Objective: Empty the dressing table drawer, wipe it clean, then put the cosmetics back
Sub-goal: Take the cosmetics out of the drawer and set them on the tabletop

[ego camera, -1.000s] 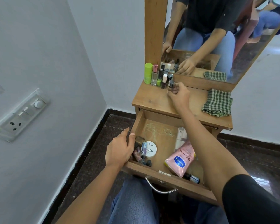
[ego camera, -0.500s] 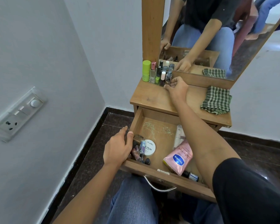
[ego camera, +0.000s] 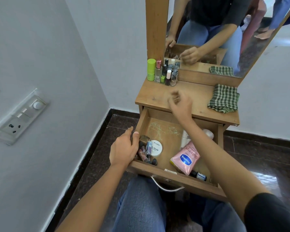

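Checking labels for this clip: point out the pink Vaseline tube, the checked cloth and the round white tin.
Pink Vaseline tube (ego camera: 185,159): head view, on its blue logo.
Checked cloth (ego camera: 224,99): head view, middle of the folded top.
Round white tin (ego camera: 156,148): head view, on its lid.

Pale grey painted walls meet in a corner behind a small wooden dressing table, whose tall mirror leans back in a wooden frame. A switchboard with a socket and a round dial sits on the left-hand wall. The floor is dark polished stone with a black skirting strip along the walls, and daylight glints off the tiles at the right.
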A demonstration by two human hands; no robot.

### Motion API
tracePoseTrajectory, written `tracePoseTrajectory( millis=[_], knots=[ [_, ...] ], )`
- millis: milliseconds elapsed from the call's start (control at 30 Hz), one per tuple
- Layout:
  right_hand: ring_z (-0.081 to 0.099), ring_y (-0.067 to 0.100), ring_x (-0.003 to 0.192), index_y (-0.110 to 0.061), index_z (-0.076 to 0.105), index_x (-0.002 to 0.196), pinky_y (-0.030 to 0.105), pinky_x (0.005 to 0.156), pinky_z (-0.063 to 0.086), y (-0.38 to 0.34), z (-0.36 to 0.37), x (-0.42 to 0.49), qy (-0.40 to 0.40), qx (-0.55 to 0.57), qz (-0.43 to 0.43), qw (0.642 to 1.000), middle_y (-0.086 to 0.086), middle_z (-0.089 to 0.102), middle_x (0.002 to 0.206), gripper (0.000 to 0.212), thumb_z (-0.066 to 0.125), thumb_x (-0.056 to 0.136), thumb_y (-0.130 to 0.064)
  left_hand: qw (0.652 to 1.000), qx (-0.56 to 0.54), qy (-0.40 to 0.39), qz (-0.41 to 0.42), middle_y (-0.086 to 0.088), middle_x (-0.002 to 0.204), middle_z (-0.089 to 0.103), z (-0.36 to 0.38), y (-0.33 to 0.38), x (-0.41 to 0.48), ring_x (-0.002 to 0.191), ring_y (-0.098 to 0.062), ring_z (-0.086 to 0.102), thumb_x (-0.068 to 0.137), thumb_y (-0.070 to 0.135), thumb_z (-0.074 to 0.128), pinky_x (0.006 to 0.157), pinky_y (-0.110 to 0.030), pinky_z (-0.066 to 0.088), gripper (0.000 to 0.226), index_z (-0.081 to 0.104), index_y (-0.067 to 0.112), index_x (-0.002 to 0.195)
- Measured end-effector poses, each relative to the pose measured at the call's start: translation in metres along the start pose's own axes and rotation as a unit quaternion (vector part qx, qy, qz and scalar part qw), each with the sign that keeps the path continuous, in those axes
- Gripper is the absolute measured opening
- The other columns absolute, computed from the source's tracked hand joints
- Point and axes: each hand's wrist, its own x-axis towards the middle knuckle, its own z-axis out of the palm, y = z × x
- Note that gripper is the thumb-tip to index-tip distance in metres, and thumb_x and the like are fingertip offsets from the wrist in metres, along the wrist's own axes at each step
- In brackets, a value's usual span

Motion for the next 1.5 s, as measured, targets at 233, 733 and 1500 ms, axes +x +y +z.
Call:
tracePoseTrajectory(
  millis=[233, 733, 1500],
  knots=[
    [0.055, 0.017, 0.096, -0.013, 0.067, 0.102, 0.034, 0.089, 0.046, 0.009, 0.023, -0.064, -0.413, -0.122, -0.233, 0.872, -0.001, 0.066, 0.101, 0.028, 0.050, 0.085, 0.002, 1.000, -0.001, 0.006, 0.004, -0.005, 0.125, 0.065, -0.001, 0.002, -0.001, 0.111, -0.026, 0.062, 0.100, 0.044, 0.035, 0.089, -0.038, 0.047, 0.048, 0.049, 0.022, 0.140],
    [0.044, 0.024, 0.096, -0.010, 0.061, 0.115, 0.040, 0.082, 0.042, -0.011, 0.036, -0.068, -0.535, -0.241, -0.184, 0.788, 0.002, 0.039, 0.096, 0.030, 0.048, 0.090, -0.018, 1.000, -0.004, 0.007, 0.004, -0.003, 0.123, 0.066, 0.000, 0.000, 0.000, 0.111, -0.023, 0.062, 0.100, 0.047, 0.035, 0.091, -0.039, 0.049, 0.049, 0.049, 0.023, 0.141],
    [0.049, 0.022, 0.104, -0.013, 0.067, 0.114, 0.031, 0.087, 0.040, 0.000, 0.026, -0.074, -0.352, -0.151, -0.108, 0.917, 0.005, 0.057, 0.108, 0.028, 0.062, 0.087, -0.009, 1.000, -0.007, 0.017, 0.005, -0.002, 0.124, 0.065, 0.003, -0.002, 0.000, 0.110, -0.024, 0.062, 0.099, 0.048, 0.033, 0.090, -0.039, 0.050, 0.050, 0.050, 0.024, 0.140]
  ],
)
